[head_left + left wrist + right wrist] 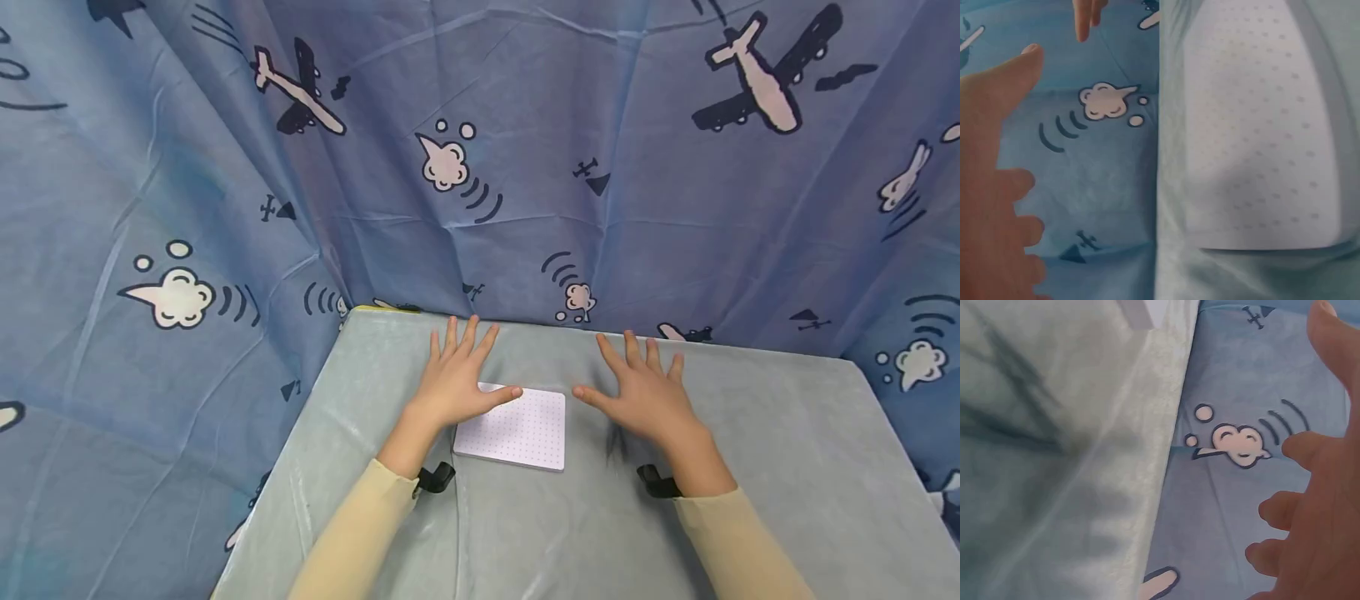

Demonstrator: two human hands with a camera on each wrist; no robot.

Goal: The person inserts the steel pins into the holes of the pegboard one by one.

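A white dotted pad (517, 429), rectangular with rounded corners, lies flat on the covered table. My left hand (453, 387) is held over its left side with fingers spread, the thumb overlapping the pad's top edge in the head view. To the pad's right, my right hand (647, 398) is also spread wide, its thumb pointing toward the pad. Neither hand holds anything. In the left wrist view the dotted pad (1260, 137) fills the right half, apart from the left thumb (1019, 72). Only a corner of the pad (1146, 312) shows in the right wrist view.
A pale grey-green cloth covers the table (787, 425). Blue curtains (525, 167) printed with planes and clouds hang behind it and at both sides. Each wrist wears a black camera mount (435, 478). A dark shadow (617, 442) falls near the right hand.
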